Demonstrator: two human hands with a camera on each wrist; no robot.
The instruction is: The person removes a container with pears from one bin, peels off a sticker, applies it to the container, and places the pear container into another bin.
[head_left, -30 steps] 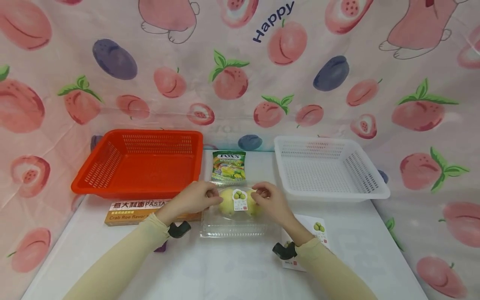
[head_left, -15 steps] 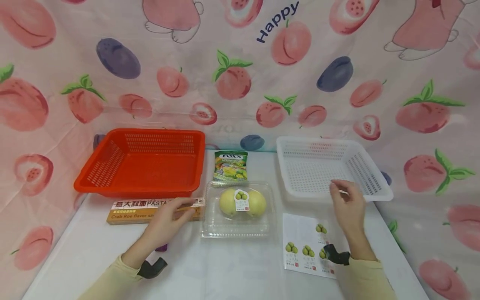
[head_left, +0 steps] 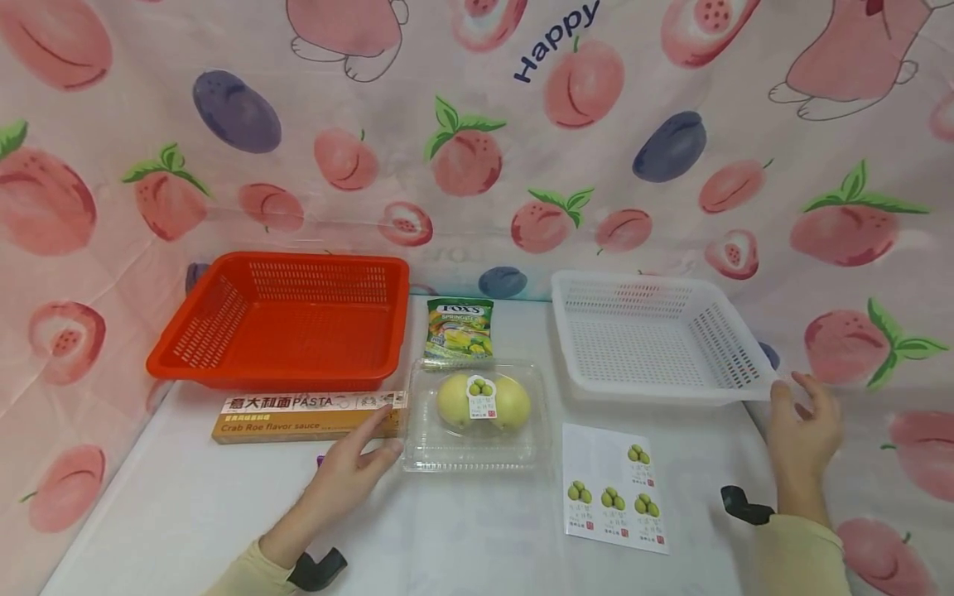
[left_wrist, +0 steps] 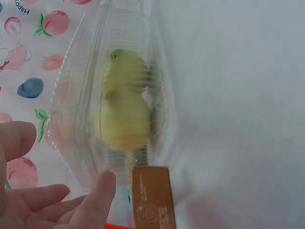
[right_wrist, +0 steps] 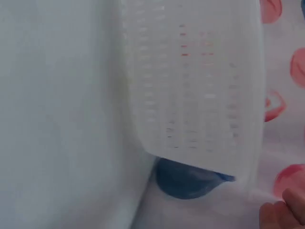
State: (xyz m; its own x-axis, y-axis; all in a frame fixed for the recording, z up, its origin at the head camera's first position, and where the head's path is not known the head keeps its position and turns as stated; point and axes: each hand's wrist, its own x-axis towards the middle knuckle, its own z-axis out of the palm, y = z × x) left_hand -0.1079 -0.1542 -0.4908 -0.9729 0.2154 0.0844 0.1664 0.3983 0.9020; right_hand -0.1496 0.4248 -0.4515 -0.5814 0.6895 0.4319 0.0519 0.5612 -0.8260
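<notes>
A clear plastic box (head_left: 514, 454) with two pale yellow-green fruits (head_left: 513, 406) inside stands mid-table. On its lid lies a white sticker (head_left: 483, 407) printed with green fruit. My left hand (head_left: 346, 472), fingers loosely extended, is at the box's left side; whether it touches the box I cannot tell. The left wrist view shows this hand (left_wrist: 62, 205) holding nothing. Off to the right, my right hand (head_left: 803, 434) has its fingers beside the front right corner of the white basket (head_left: 671, 391). Only its fingertips (right_wrist: 281, 217) appear in the right wrist view, next to the rim.
A red basket (head_left: 313, 348) stands at the back left, with a pasta box (head_left: 298, 426) in front of it. Behind the clear box lies a green candy bag (head_left: 459, 329). A sheet of stickers (head_left: 596, 455) lies to the right. A small purple item (head_left: 320, 460) is partly hidden by the left hand.
Both hands have left the top of the clear box. My right hand has moved right to the white basket's corner. My left hand went left, then came back toward the box's side.
</notes>
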